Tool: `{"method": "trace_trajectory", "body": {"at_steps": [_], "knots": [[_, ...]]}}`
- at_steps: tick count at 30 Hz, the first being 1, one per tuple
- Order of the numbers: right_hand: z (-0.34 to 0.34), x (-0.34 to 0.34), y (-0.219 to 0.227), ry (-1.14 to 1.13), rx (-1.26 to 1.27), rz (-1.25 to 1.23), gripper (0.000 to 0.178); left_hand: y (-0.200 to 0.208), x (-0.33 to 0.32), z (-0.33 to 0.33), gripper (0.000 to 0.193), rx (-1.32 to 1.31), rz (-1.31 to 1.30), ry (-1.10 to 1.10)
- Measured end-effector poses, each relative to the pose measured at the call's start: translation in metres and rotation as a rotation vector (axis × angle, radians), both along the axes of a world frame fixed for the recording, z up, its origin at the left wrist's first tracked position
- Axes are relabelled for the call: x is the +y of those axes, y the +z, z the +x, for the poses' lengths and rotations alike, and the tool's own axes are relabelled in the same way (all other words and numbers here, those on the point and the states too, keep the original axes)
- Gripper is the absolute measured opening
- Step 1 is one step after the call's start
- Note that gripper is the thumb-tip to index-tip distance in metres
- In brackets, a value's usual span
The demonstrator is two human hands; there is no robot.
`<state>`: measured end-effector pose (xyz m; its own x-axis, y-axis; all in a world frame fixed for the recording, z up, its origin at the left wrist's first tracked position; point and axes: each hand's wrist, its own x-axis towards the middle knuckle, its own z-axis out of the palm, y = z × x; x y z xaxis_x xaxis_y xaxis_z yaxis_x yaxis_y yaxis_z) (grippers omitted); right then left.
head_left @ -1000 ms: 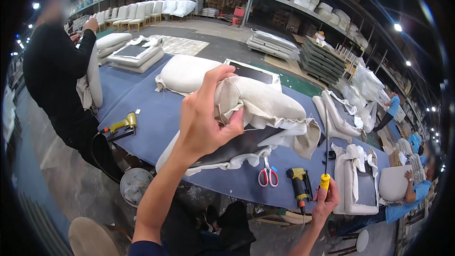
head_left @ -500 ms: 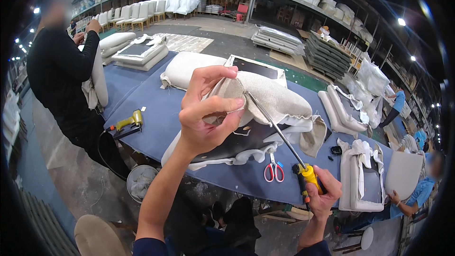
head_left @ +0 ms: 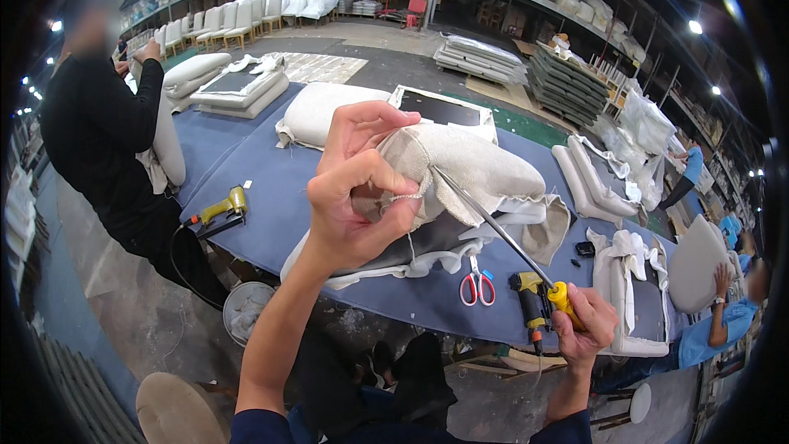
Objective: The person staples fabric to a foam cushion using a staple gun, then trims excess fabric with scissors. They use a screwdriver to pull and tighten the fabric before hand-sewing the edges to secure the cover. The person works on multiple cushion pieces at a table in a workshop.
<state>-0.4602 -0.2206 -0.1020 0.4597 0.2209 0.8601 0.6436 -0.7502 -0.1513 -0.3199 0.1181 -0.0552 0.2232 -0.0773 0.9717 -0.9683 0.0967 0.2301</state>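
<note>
In front of me, my left hand (head_left: pixel 349 197) pinches the edge of the beige fabric cover (head_left: pixel 489 166) of a chair cushion between thumb and fingers. From the right, my right hand (head_left: pixel 585 327) is wrapped round the yellow handle of a screwdriver (head_left: pixel 511 240). Its long metal shaft slants up and left, and its tip meets the fabric by the seam near my left fingers. Under the raised cover shows the cushion's dark underside with white padding along its edge. Red-handled scissors (head_left: pixel 477 286) and a yellow-and-black staple gun (head_left: pixel 527 300) lie on the table nearby.
The blue-covered table (head_left: pixel 386 306) also bears another staple gun (head_left: pixel 220 207) at left and several beige cushions (head_left: pixel 333 119). A bucket (head_left: pixel 244 312) and a round stool (head_left: pixel 177 407) stand by my left. Co-workers (head_left: pixel 107 140) stand at left and right.
My right hand and the screwdriver handle have shifted right, uncovering more of the staple gun. The left hand still pinches the fabric. At right, a co-worker's hand has moved higher on a cushion.
</note>
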Motion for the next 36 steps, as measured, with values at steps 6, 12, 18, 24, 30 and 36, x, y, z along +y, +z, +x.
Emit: {"method": "trace_trajectory", "body": {"at_steps": [6, 12, 18, 24, 30, 36], "knots": [[-0.003, 0.000, -0.004, 0.036, -0.026, 0.008, 0.038, 0.000, -0.001, 0.001, 0.011, 0.003, 0.020, 0.006], [-0.005, 0.015, -0.006, 0.036, 0.040, 0.028, 0.042, -0.002, 0.000, -0.002, 0.011, 0.021, -0.002, 0.010], [-0.010, 0.016, -0.012, 0.028, 0.108, 0.098, 0.043, -0.002, -0.003, 0.000, 0.010, -0.006, -0.005, -0.001], [-0.024, 0.023, 0.004, -0.036, 0.148, 0.090, 0.041, -0.002, -0.007, 0.000, 0.013, 0.020, -0.086, -0.010], [-0.045, 0.029, 0.029, -0.113, 0.201, 0.098, 0.040, 0.009, -0.011, -0.001, 0.039, 0.146, -0.148, -0.099], [-0.046, 0.042, 0.048, -0.169, 0.180, 0.069, 0.039, 0.018, 0.007, 0.001, 0.063, 0.425, 0.243, 0.008]]}}
